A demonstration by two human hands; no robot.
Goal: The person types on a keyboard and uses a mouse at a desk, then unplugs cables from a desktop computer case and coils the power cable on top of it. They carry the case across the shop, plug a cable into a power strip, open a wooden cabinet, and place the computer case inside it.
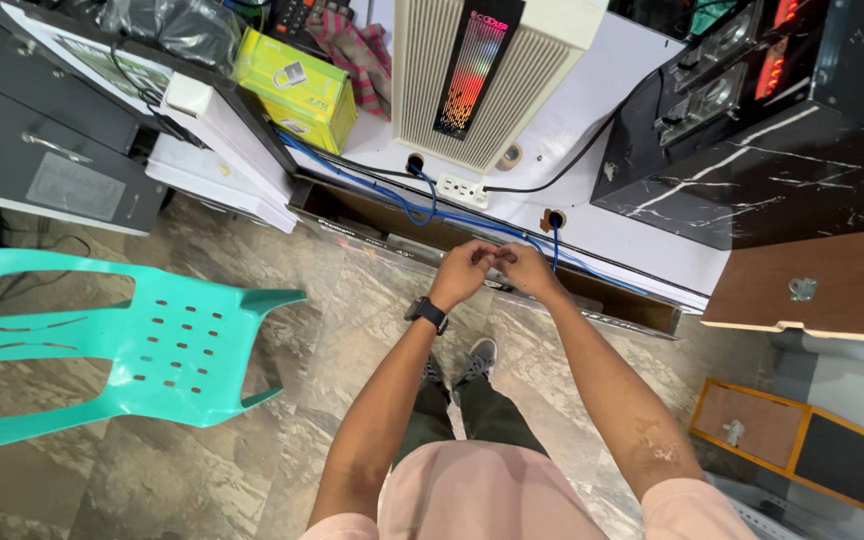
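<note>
My left hand (464,270) and my right hand (525,268) meet in front of me, fingertips pinched together on something small that I cannot make out. A black watch (427,313) sits on my left wrist. Just beyond the hands a blue cable (555,243) drops from a round hole (553,218) in the white desk top (642,240). The cable end may be between my fingers, but the fingers hide it.
A cream computer tower (472,70) stands on the desk near a white power outlet (462,190). A black marbled case (762,150) is at right, a green plastic chair (112,340) at left, a yellow-green box (297,85) behind, wooden panels (812,290) at right.
</note>
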